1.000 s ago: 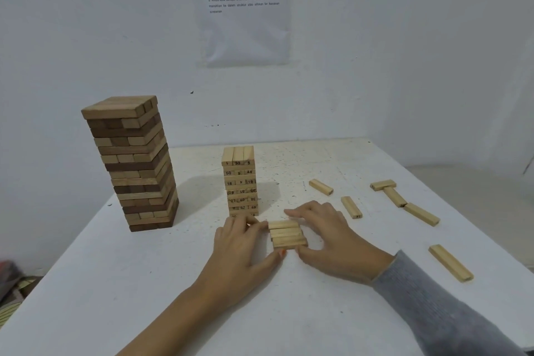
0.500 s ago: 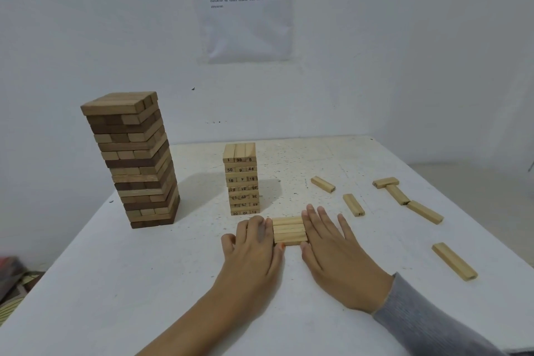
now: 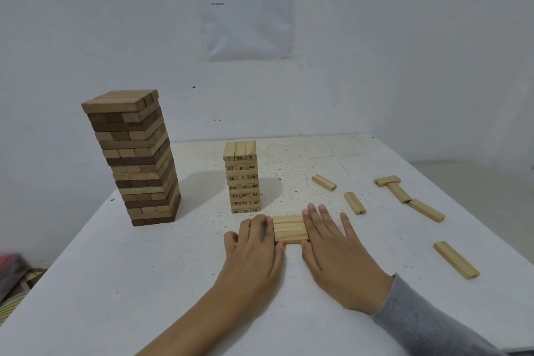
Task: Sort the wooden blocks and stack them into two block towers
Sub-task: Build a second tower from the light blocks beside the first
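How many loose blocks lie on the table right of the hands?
6. Rear-left block; second block beside the right hand; a chain of three farther right: crosswise block, middle block, end block; lone block nearest the camera. None appears hidden.

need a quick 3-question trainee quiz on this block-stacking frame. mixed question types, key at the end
1. True or false: the numbered tower stands taller than the mixed-wood tower.
2. Where is the row of blocks?
A) on top of the numbered tower
B) on the table, between the left hand and the right hand
C) on top of the mixed-wood tower
3. How many loose blocks lie scattered on the table to the right of the right hand?
Key: 1 false; 2 B; 3 six.
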Demonstrator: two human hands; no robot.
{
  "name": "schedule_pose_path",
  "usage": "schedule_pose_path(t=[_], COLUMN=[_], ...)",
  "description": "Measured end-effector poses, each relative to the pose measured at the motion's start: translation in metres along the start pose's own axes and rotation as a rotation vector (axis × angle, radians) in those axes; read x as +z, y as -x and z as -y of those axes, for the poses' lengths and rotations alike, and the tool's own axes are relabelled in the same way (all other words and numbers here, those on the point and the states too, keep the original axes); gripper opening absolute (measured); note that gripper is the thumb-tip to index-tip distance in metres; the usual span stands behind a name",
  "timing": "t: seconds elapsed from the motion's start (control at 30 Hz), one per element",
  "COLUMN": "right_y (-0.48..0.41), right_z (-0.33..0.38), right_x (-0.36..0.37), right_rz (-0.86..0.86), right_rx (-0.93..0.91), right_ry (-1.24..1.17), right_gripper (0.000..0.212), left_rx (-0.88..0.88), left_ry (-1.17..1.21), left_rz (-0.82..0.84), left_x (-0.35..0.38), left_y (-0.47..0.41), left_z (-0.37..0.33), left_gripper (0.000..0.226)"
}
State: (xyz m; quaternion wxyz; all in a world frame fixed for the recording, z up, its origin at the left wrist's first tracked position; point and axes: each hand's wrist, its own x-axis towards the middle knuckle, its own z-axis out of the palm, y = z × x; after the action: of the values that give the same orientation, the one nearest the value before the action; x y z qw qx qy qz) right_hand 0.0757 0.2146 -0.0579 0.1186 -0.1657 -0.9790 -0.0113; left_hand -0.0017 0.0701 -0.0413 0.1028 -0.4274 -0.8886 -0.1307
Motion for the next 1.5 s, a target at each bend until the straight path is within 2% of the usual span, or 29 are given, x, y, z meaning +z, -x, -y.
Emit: schedule_pose_path(t=[0.3, 0.43, 0.47, 0.53, 0.7, 0.83, 1.3, 1.43, 1.5], right_y=[0.002, -0.002, -0.001, -0.007, -0.022, -0.038, -0.044, -0.043, -0.042], right_z=[-0.004, -0.005, -0.006, -0.01, -0.027, -0.032, -0.023, -0.021, -0.021], right_x=[0.001, -0.012, -0.018, -0.031, -0.048, -0.044, -0.026, -0.026, -0.028], right_rz=[0.093, 0.177, 0.217, 0.31, 0.202, 0.176, 0.014, -0.031, -0.052], right_rx=[-0.016, -0.097, -0.11, -0.133, -0.268, -0.376, -0.35, -0.309, -0.287], right_ry=[0.023, 0.008, -0.04, -0.162, -0.489, -0.545, -0.708, -0.765, -0.79], right_gripper=[0.078, 0.112, 0.109, 0.078, 0.051, 0.033, 0.026, 0.026, 0.025], left_rx=[-0.002, -0.002, -0.002, -0.007, -0.012, -0.005, 0.029, 0.042, 0.092], left_ry=[-0.005, 0.01, 0.018, 0.034, 0.05, 0.063, 0.065, 0.096, 0.123], left_rz=[0.0, 0.005, 0.007, 0.021, 0.029, 0.022, 0.001, -0.049, 0.046], left_x=[0.003, 0.003, 0.003, 0.002, 0.001, 0.0, 0.0, -0.005, -0.009], left_y=[0.0, 0.001, 0.001, 0.001, 0.0, 0.0, 0.001, 0.004, 0.007], left_z=[0.0, 0.003, 0.003, 0.004, 0.004, 0.003, 0.003, 0.002, 0.001], left_gripper=[0.078, 0.073, 0.072, 0.074, 0.077, 0.072, 0.066, 0.04, 0.036])
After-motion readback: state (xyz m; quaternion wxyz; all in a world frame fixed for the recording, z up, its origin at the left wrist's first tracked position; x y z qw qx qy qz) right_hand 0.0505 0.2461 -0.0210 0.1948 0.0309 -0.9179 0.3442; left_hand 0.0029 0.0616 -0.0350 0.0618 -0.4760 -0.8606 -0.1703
